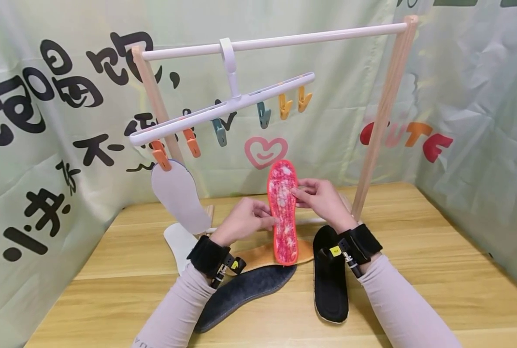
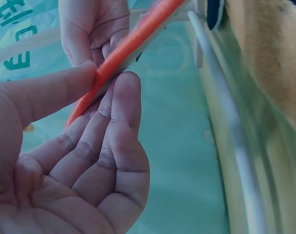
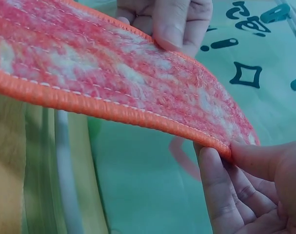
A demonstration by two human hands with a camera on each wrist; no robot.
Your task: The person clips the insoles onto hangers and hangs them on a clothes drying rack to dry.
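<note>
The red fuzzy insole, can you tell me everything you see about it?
The red fuzzy insole is long with rounded ends, its fluffy-looking top mottled red and white, with pale stitched lines and a thick orange edge. It is held nearly upright above the table, the left hand pinching one edge and the right hand the other, higher up.

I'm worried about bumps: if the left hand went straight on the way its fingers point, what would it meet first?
The red insole, whose edge the left hand pinches. Beyond it, the right hand seems likely next, though depth is hard to judge.
</note>
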